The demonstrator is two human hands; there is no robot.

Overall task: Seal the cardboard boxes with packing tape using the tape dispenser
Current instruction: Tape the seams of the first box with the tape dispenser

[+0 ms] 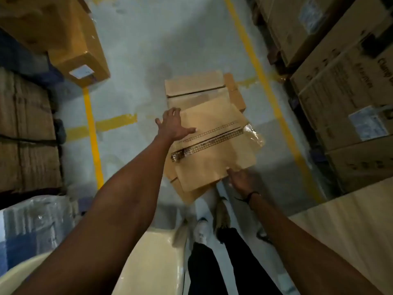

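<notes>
Over the grey warehouse floor (148,50) we steady the taped brown cardboard box (214,154); left hand (173,126) fingers spread on top, right hand (241,180) fingers curled at its near edge, hold unclear; it may slip.

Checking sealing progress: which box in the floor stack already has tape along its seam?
The top box, held by both hands; the box behind it shows a bare, open seam.

Dim and soft overall, slightly motion-blurred. Pale light on the concrete floor (148,50), darker toward the stacked cartons (340,103) at both edges. Glare on the clear tape (252,133) and a cream plastic chair (153,252). Strong wide-angle bending at the borders.
</notes>
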